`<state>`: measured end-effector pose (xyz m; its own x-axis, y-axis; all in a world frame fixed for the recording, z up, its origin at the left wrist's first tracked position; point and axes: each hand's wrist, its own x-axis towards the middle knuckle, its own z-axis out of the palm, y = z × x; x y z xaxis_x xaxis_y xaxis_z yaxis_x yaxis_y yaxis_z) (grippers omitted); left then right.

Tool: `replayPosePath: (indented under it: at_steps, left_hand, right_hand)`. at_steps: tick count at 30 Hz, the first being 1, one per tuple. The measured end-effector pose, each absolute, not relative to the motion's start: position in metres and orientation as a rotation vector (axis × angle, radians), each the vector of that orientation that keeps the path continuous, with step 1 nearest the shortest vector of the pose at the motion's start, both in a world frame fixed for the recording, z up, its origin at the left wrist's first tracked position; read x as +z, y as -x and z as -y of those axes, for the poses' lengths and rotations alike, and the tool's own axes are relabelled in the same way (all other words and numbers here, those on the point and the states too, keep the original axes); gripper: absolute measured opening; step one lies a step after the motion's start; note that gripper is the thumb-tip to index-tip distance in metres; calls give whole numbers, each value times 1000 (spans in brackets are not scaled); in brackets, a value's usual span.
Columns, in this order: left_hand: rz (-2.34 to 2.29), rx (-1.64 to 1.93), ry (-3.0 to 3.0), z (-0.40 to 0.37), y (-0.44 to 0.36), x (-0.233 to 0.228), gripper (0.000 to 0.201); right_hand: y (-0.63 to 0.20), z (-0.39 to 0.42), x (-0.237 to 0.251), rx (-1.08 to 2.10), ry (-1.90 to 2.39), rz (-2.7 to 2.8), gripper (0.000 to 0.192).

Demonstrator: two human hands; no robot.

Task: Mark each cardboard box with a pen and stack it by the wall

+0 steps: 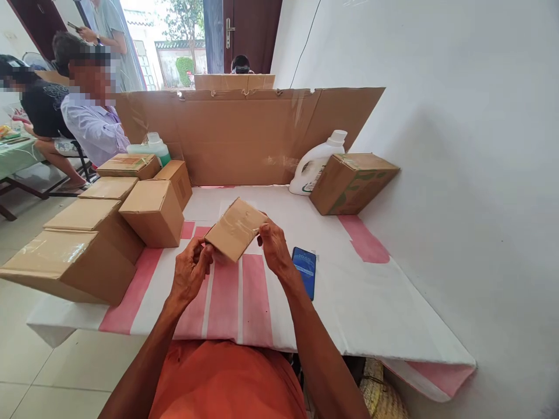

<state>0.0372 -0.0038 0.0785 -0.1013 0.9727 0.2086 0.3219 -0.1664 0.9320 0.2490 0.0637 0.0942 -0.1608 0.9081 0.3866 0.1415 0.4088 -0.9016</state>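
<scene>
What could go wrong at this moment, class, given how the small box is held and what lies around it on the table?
1. The small taped box is held above the table only at its edges by the left hand and right hand; it might slip.
2. The phone lies beside the right wrist; it could be knocked.

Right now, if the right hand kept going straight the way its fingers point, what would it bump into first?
The right hand points up and left, already touching the small taped box that both hands hold. Past that, probably the stacked cardboard boxes, though depth is unclear.
</scene>
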Motion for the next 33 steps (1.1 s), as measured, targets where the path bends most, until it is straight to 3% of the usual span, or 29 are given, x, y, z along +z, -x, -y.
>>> replayPosePath:
  at_steps: [7,13,17,21,28,33]
  left_hand:
    - [-1683,1338,-1709,10,-39,110,60]
    - [-1674,1366,-1664,24,-40,108,59]
    - [-1606,1467,-1510,19,-38,98,38]
    - [-1358,1403,-1580,9,-40,87,49]
    - [-1367,1400,-1692,16,-65,71,37]
    - [-1387,1395,-1822,24,-64,80,36]
  right_hand:
    - [-242,-52,101,924,1053,1665,108]
    - [-236,-20,92,1281,1028,1590,81]
    - [-230,-3,70,1452,966,1470,71]
    - [-233,2,57,1499,921,1414,65]
    - [-236,3,72,1187,1282,1336,91]
    - [-221,0,100,966,1332,1503,49]
